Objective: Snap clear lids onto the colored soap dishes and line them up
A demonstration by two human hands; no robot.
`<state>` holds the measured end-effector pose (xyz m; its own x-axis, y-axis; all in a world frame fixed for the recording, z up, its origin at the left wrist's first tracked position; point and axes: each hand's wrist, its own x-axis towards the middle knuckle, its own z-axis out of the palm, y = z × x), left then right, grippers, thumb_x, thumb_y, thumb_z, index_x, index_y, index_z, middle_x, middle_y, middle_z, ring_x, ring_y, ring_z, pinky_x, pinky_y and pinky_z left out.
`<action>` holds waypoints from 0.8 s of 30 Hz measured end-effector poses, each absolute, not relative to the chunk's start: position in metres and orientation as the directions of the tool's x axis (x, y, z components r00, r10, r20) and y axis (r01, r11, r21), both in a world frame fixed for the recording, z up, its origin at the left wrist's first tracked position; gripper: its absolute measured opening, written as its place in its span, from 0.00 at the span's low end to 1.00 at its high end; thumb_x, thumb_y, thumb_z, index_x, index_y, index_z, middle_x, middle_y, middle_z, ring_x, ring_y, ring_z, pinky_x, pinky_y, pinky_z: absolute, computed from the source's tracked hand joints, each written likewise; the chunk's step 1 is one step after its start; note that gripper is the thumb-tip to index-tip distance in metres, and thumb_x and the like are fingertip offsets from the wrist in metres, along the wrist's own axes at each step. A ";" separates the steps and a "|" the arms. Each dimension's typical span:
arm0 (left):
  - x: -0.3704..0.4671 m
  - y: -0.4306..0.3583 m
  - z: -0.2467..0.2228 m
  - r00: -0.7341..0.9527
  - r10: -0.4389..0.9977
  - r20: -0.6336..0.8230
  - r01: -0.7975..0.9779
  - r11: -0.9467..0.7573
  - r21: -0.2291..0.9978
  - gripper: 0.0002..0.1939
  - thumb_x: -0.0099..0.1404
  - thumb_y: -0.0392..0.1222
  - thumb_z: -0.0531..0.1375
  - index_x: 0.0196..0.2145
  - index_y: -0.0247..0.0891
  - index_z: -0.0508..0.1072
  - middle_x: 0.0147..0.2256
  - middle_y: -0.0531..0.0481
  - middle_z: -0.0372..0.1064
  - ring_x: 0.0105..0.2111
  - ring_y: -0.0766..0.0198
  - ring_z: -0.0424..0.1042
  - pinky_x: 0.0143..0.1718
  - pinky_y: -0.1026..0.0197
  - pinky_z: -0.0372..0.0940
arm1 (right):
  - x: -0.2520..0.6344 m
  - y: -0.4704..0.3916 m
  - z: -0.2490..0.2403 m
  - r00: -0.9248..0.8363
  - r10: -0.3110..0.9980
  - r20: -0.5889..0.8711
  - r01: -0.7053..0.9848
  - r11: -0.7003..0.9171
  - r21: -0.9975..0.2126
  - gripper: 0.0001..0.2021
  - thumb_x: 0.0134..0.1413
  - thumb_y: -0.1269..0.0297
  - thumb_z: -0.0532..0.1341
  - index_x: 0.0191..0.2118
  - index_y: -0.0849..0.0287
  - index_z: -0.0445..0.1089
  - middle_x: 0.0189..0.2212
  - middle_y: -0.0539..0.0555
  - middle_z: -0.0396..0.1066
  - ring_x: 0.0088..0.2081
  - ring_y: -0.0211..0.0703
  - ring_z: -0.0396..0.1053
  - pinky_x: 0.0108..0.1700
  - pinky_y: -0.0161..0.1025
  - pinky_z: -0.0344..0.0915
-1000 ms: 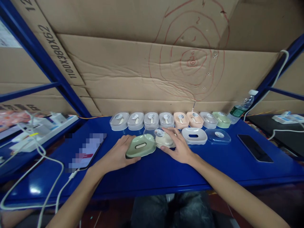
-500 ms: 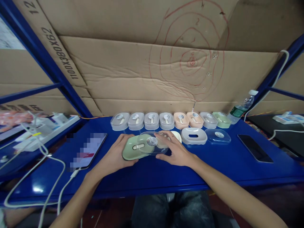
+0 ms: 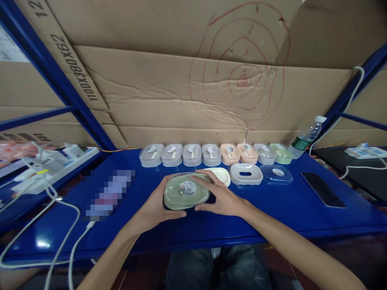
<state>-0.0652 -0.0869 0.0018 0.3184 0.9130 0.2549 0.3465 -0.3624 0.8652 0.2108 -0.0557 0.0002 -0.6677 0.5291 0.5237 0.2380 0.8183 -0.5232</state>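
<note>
My left hand [image 3: 154, 207] grips the left side of a green box [image 3: 173, 197], thumb along its near edge. A clear lid with a round white label [image 3: 188, 187] lies over the green box. On the right side, my right hand [image 3: 223, 195] holds the lid and box edge between thumb and fingers. Both hands are just above the blue table [image 3: 193, 229]. Behind my right hand lies a cream oval piece [image 3: 222, 176], partly hidden. Beside it are a grey oval tray [image 3: 246, 174] with a slot and a separate clear lid [image 3: 277, 174].
A row of lidded boxes [image 3: 192, 154] in grey, peach and green stands along the cardboard wall [image 3: 151, 80]. A bottle [image 3: 308, 137] leans at the back right, near a dark phone [image 3: 323, 189]. At the left are a blurred screen [image 3: 110, 195] and white cables [image 3: 74, 241].
The clear lid has moved left onto the green box and now covers it. My left hand has shifted slightly right with the box, and my right hand has stayed close beside it.
</note>
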 end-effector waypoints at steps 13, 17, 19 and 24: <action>-0.046 -0.082 0.019 0.242 0.970 -0.005 0.094 -0.018 0.995 0.35 0.66 0.60 0.71 0.63 0.41 0.71 0.60 0.40 0.75 0.63 0.38 0.71 0.56 0.45 0.72 | 0.218 -0.057 0.008 -0.656 0.522 0.545 0.183 0.811 -0.556 0.44 0.61 0.61 0.73 0.77 0.43 0.53 0.76 0.60 0.51 0.76 0.58 0.53 0.74 0.63 0.58; -0.046 -0.080 0.023 0.272 0.962 -0.028 0.056 0.013 0.998 0.36 0.64 0.56 0.74 0.64 0.41 0.71 0.59 0.40 0.75 0.64 0.38 0.69 0.59 0.47 0.67 | 0.221 -0.056 0.011 -0.681 0.499 0.536 0.180 0.823 -0.538 0.42 0.62 0.63 0.71 0.77 0.45 0.55 0.76 0.61 0.50 0.76 0.59 0.52 0.75 0.61 0.57; -0.046 -0.081 0.025 0.278 0.960 -0.031 0.043 0.020 0.999 0.36 0.62 0.54 0.75 0.63 0.42 0.72 0.59 0.41 0.76 0.64 0.39 0.69 0.61 0.48 0.66 | 0.223 -0.056 0.011 -0.697 0.486 0.528 0.183 0.832 -0.524 0.42 0.62 0.64 0.71 0.77 0.46 0.55 0.76 0.61 0.49 0.76 0.59 0.52 0.75 0.60 0.57; -0.048 -0.082 0.027 0.296 0.953 -0.066 0.027 0.061 0.998 0.37 0.60 0.52 0.77 0.64 0.45 0.72 0.61 0.44 0.74 0.66 0.41 0.67 0.63 0.48 0.64 | 0.226 -0.056 0.014 -0.731 0.451 0.511 0.195 0.857 -0.478 0.42 0.63 0.64 0.71 0.77 0.45 0.55 0.76 0.60 0.50 0.77 0.58 0.51 0.75 0.59 0.58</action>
<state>-0.0485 -0.0824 0.0275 0.2956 0.9530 -0.0662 0.0275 0.0608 0.9978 0.2262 -0.0560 0.0137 -0.7313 0.4515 0.5112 0.1946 0.8565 -0.4780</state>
